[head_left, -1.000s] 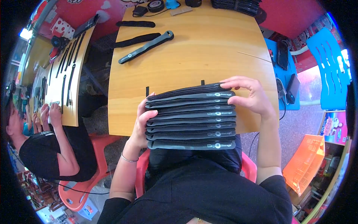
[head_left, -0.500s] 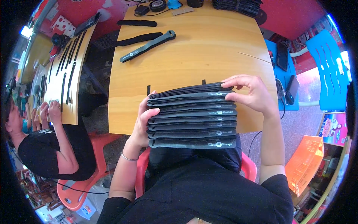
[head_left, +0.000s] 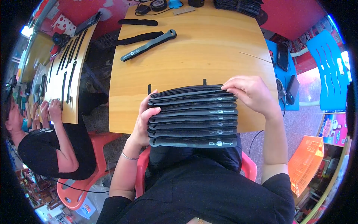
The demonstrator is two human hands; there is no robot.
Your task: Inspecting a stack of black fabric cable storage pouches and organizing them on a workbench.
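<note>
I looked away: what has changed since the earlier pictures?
The right hand has closed its wide pinch at the far right corner of the dark strip stack. The left hand stays on the stack's left end; loose strips lie unmoved on the table.

White lettering is showing on the stacked dark straps (head_left: 192, 118) at centre and the lone grey strap (head_left: 151, 44) at upper left, while bold lettering is marking the pink panel (head_left: 338, 128) and tiny, unreadable print the orange panel (head_left: 305, 164) at right
</note>
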